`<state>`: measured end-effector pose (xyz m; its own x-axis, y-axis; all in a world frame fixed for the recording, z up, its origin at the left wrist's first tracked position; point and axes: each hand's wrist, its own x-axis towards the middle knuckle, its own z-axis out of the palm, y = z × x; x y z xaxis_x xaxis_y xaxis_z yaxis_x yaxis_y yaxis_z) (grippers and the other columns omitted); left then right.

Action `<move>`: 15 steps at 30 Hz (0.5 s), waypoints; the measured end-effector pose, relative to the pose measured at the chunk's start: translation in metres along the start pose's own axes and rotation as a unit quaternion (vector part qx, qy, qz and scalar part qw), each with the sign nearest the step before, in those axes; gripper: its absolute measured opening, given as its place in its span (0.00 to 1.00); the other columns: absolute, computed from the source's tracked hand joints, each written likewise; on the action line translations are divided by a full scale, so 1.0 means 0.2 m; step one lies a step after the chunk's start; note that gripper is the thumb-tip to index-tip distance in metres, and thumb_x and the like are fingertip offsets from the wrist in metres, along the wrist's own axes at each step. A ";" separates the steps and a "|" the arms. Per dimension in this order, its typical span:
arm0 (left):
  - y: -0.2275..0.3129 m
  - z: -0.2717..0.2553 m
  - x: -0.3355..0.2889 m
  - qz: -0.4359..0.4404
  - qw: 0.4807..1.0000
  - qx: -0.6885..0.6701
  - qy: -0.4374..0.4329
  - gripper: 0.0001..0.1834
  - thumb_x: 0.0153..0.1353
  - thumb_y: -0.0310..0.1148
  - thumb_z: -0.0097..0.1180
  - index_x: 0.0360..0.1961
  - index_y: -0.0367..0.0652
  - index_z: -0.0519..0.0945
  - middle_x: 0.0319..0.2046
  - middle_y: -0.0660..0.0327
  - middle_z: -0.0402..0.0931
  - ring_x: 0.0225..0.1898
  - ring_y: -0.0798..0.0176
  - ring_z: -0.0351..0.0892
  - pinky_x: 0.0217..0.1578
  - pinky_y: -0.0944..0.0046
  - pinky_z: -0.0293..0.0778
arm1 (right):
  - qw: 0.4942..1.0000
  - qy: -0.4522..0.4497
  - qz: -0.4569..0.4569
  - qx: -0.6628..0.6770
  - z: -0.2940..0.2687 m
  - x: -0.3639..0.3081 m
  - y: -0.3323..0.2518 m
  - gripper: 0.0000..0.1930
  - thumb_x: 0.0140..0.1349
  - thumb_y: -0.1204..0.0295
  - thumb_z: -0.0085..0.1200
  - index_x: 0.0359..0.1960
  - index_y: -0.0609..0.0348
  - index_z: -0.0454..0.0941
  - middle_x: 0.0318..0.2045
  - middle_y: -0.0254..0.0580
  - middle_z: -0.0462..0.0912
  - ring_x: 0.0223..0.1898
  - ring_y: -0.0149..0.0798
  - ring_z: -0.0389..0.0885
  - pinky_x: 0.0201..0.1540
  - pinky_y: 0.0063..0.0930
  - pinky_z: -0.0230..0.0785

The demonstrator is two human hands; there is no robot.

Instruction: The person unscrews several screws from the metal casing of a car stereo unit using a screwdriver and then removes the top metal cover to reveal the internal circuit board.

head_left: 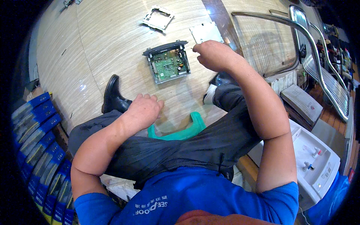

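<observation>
A: Since the right hand (pixel 213 55) sits closest, where does the circuit board (pixel 167 62) lie from it?

B: Item 1, circuit board in an open case: flat on the floor, just to that hand's left, near but apart. Long axis runs away from the person, slightly tilted.

A: Hand states?

B: Right hand: fingers curled, pinching a thin tool; tip barely visible. Left hand (pixel 144 110): loosely closed, resting on the knee, holding nothing, well short of the board.

A: Others?

B: Item 2, metal cover (pixel 206 32), beyond the right hand.
</observation>
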<state>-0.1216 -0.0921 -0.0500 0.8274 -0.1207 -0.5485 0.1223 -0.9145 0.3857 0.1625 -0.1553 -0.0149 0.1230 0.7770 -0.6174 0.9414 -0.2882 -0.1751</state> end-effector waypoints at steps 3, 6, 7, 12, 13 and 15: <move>0.00 0.00 -0.01 -0.004 1.000 -0.006 -0.006 0.22 0.55 0.41 0.65 0.49 0.43 0.78 0.40 0.55 0.78 0.46 0.51 0.79 0.44 0.51 0.73 | 1.000 -0.004 0.000 -0.001 0.01 0.01 0.00 0.17 0.61 0.72 0.52 0.51 0.61 0.79 0.46 0.54 0.83 0.53 0.52 0.80 0.57 0.44 0.71; 0.00 0.02 -0.01 0.000 1.000 -0.001 0.012 0.18 0.58 0.42 0.62 0.44 0.42 0.79 0.38 0.54 0.79 0.44 0.51 0.80 0.44 0.49 0.73 | 1.000 -0.016 -0.002 -0.003 0.01 0.01 -0.01 0.17 0.61 0.72 0.52 0.51 0.61 0.79 0.46 0.54 0.83 0.53 0.52 0.80 0.57 0.44 0.71; 0.00 0.02 -0.01 0.000 1.000 0.001 0.011 0.18 0.58 0.42 0.62 0.44 0.42 0.79 0.38 0.54 0.79 0.44 0.51 0.80 0.44 0.49 0.73 | 1.000 -0.027 -0.001 -0.004 0.00 0.01 -0.02 0.17 0.61 0.72 0.52 0.52 0.61 0.79 0.46 0.54 0.83 0.53 0.52 0.80 0.57 0.44 0.71; 0.01 0.00 0.00 -0.013 1.000 -0.001 -0.020 0.23 0.55 0.42 0.65 0.49 0.43 0.77 0.41 0.54 0.78 0.47 0.50 0.79 0.45 0.51 0.73 | 1.000 -0.020 -0.013 0.001 0.02 0.01 -0.02 0.17 0.61 0.72 0.53 0.51 0.60 0.79 0.46 0.53 0.83 0.53 0.52 0.79 0.57 0.44 0.71; 0.01 -0.01 -0.01 -0.015 1.000 0.001 -0.023 0.23 0.55 0.41 0.65 0.50 0.43 0.77 0.42 0.54 0.78 0.47 0.50 0.79 0.45 0.51 0.73 | 1.000 -0.021 -0.016 0.002 0.03 0.01 -0.02 0.17 0.61 0.72 0.53 0.51 0.60 0.79 0.46 0.53 0.83 0.53 0.52 0.79 0.57 0.45 0.71; 0.01 0.00 0.00 -0.015 1.000 0.003 -0.025 0.23 0.56 0.41 0.65 0.50 0.43 0.77 0.42 0.54 0.78 0.47 0.50 0.79 0.45 0.51 0.73 | 0.999 -0.029 -0.015 -0.002 0.03 0.01 -0.02 0.16 0.61 0.72 0.53 0.51 0.61 0.79 0.46 0.54 0.83 0.52 0.53 0.80 0.57 0.45 0.71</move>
<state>-0.1208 -0.0943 -0.0485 0.7949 -0.1129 -0.5962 0.1432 -0.9199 0.3651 0.1569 -0.1553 -0.0205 0.0770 0.7510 -0.6558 0.9456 -0.2636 -0.1909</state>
